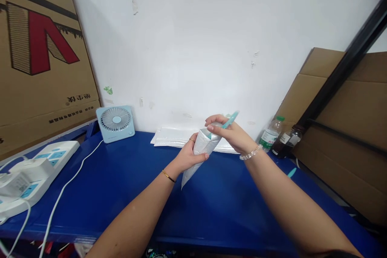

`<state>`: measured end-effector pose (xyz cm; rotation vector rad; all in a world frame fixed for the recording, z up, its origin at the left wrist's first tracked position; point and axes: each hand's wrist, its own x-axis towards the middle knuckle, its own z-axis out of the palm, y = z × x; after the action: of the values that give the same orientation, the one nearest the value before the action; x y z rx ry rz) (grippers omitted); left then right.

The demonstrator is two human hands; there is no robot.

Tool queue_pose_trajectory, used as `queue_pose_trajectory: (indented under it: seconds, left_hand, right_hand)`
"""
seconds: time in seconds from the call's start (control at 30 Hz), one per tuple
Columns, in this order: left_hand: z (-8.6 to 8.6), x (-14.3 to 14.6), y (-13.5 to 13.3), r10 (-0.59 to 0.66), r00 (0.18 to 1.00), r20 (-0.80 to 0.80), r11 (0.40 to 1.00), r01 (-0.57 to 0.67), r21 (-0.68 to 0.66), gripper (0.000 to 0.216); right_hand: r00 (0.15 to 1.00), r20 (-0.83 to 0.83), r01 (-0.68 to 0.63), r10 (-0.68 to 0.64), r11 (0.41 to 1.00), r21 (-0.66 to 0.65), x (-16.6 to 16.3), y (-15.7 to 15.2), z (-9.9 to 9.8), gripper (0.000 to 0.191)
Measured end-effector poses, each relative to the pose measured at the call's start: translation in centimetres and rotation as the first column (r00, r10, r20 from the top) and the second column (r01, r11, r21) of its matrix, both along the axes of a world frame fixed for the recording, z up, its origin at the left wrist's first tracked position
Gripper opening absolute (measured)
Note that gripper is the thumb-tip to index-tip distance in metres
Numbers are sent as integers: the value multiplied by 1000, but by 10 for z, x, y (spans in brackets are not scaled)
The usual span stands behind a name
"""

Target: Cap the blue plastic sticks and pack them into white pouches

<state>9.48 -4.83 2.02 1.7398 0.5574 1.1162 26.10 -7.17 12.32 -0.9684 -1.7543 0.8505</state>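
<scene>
My left hand [190, 154] is closed around a narrow white plastic pouch [198, 157], which it holds tilted above the blue table [121, 193]. My right hand [231, 133] pinches a teal stick-like item [230, 120] whose lower end sits in the pouch's open top. I cannot make out what the teal item is. A stack of flat white pouches [178, 135] lies on the table just behind both hands, against the wall.
A small light-blue desk fan [115, 123] stands at the back left. A white power strip [36, 169] with cables lies at the left edge. Two bottles [279, 137] stand at the right by cardboard sheets [341, 137]. Another teal piece [292, 172] lies on the table's right side.
</scene>
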Motion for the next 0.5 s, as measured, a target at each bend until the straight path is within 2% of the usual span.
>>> queue_pose_trajectory:
  seconds: [0.17,0.33,0.5]
  left_hand:
    - [0,-1,1,-39,999,30,999,40,-37,70]
    - [-2,-2,3,-93,990,109,991,103,-90,73]
    - [-3,-5,5,-117,977,181,981,142,-135,76]
  right_hand:
    - [999,-17,-35,35,999,-15,-1,-1,2,33]
    - [993,-100,-55,66,993,109,6,1,6,45]
    - [962,200,-224,187,958,179,21,-6,9,70]
